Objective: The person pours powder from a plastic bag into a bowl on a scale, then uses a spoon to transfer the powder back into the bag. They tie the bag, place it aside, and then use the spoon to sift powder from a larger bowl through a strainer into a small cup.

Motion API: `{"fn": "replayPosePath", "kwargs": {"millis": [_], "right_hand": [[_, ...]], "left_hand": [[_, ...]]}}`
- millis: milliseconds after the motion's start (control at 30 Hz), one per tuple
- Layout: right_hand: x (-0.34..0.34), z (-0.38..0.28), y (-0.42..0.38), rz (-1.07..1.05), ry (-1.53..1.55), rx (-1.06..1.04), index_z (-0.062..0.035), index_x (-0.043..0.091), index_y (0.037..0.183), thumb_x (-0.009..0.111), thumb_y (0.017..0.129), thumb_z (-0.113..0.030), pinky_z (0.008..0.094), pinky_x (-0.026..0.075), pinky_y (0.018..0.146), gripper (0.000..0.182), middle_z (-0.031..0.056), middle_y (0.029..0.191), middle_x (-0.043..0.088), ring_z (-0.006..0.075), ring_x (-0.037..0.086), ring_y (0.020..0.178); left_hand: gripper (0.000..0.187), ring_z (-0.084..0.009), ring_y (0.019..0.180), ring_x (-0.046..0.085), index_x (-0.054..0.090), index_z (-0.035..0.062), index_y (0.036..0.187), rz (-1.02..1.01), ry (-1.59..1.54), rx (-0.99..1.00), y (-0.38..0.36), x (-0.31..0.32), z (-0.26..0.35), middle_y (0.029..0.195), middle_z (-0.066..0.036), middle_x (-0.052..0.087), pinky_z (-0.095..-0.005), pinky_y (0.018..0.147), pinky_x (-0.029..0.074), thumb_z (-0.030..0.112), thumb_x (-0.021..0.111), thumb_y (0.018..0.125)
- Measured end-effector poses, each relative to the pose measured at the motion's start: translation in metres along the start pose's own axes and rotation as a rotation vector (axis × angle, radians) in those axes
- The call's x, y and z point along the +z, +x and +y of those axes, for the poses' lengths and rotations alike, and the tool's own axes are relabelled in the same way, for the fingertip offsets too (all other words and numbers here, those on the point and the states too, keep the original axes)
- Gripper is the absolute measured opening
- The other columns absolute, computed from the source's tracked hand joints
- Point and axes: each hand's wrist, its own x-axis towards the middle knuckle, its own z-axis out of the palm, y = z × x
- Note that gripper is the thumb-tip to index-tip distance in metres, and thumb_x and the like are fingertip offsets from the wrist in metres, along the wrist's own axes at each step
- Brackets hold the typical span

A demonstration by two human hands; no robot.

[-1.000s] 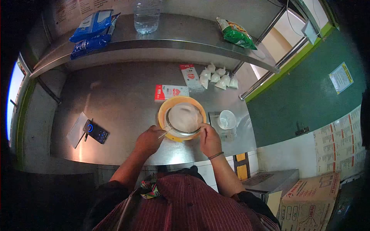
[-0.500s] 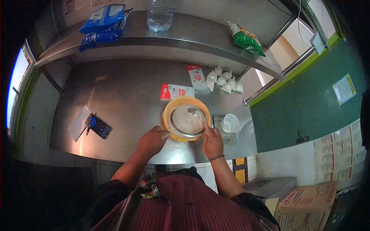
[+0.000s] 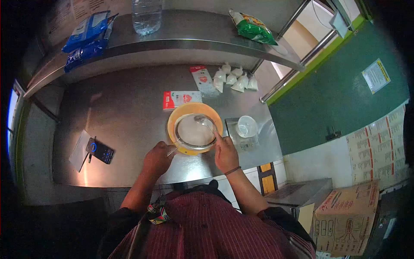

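**Sieve and spoon over the yellow bowl**

On the steel counter [image 3: 129, 125], just ahead of me, I am looking down at a metal sieve [image 3: 195, 131] sitting inside the rim of a yellow bowl [image 3: 174, 118]. My left hand [image 3: 156, 159] is closing around the sieve's thin handle at the near-left edge, fingers curled together on it. My right hand [image 3: 225, 154] is pinching the stem of a spoon [image 3: 206, 123], whose head is resting in the white powder that is filling the mesh.

I am judging the sieve as light and stiff, but top-heavy once loaded, so the handle is the only sensible grip; the wire rim would be slippery. The powder is looking soft and loose, likely to spill or puff if jolted. The bowl is appearing to be thin plastic, light enough to slide on the smooth steel.

Beside the bowl, to the right, a clear cup [image 3: 247, 126] is standing; a red-and-white packet [image 3: 181, 99] is lying just behind. A phone [image 3: 99, 150] is lying well apart to the left.
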Motion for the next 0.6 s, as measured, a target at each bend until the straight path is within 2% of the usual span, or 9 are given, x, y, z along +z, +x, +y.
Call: {"fn": "replayPosePath", "kwargs": {"millis": [100, 200, 367, 467, 533, 600], "right_hand": [[0.002, -0.002, -0.001, -0.011, 0.02, -0.004, -0.0079, 0.05, 0.141, 0.051, 0.092, -0.003, 0.042, 0.049, 0.077, 0.049, 0.016, 0.092, 0.058, 0.0328, 0.058, 0.087], [0.001, -0.009, -0.003, 0.024, 0.057, 0.015, -0.0077, 0.051, 0.14, 0.051, 0.092, -0.002, 0.0418, 0.05, 0.077, 0.049, 0.016, 0.092, 0.058, 0.0326, 0.059, 0.086], [-0.005, -0.014, 0.001, 0.04, 0.067, -0.012, -0.0065, 0.051, 0.14, 0.05, 0.092, -0.002, 0.0426, 0.05, 0.076, 0.048, 0.0164, 0.093, 0.057, 0.0334, 0.059, 0.084], [-0.004, -0.012, -0.002, -0.008, 0.095, 0.049, -0.0052, 0.052, 0.139, 0.051, 0.092, -0.002, 0.0429, 0.05, 0.076, 0.047, 0.0166, 0.092, 0.057, 0.0341, 0.059, 0.084], [-0.007, -0.013, 0.0, 0.037, 0.052, 0.004, -0.0084, 0.053, 0.137, 0.056, 0.088, -0.005, 0.0435, 0.052, 0.08, 0.049, 0.0148, 0.098, 0.057, 0.0334, 0.061, 0.092], [-0.01, -0.014, 0.005, 0.013, 0.035, 0.013, -0.0081, 0.053, 0.136, 0.057, 0.088, -0.006, 0.0439, 0.052, 0.08, 0.048, 0.0151, 0.099, 0.057, 0.0339, 0.061, 0.092]], "left_hand": [[0.025, -0.0356, 0.092, 0.061, 0.07, 0.0083, 0.109, 0.061, -0.005, 0.075, -0.002, 0.003, -0.002, 0.095, -0.017, 0.067, -0.0464, 0.083, 0.051, 0.025, 0.06, 0.092], [0.025, -0.0363, 0.091, 0.061, 0.07, 0.0071, 0.108, 0.027, -0.003, 0.016, -0.002, 0.001, 0.002, 0.095, -0.019, 0.066, -0.0465, 0.083, 0.051, 0.025, 0.061, 0.092], [0.025, -0.0362, 0.091, 0.061, 0.07, 0.0079, 0.109, 0.028, -0.031, 0.033, 0.0, -0.001, 0.003, 0.094, -0.019, 0.065, -0.0468, 0.081, 0.051, 0.025, 0.062, 0.092], [0.026, -0.0359, 0.092, 0.063, 0.07, 0.0108, 0.111, -0.016, 0.015, -0.016, 0.0, -0.014, 0.014, 0.096, -0.018, 0.065, -0.0466, 0.082, 0.052, 0.026, 0.061, 0.093], [0.026, -0.0358, 0.093, 0.063, 0.069, 0.0134, 0.114, -0.065, 0.062, -0.042, 0.001, -0.015, 0.017, 0.099, -0.018, 0.065, -0.0463, 0.083, 0.053, 0.027, 0.059, 0.094], [0.026, -0.0355, 0.085, 0.061, 0.072, 0.0082, 0.11, 0.057, -0.034, 0.044, -0.001, -0.011, 0.012, 0.089, -0.017, 0.061, -0.046, 0.077, 0.05, 0.022, 0.067, 0.089]]}}
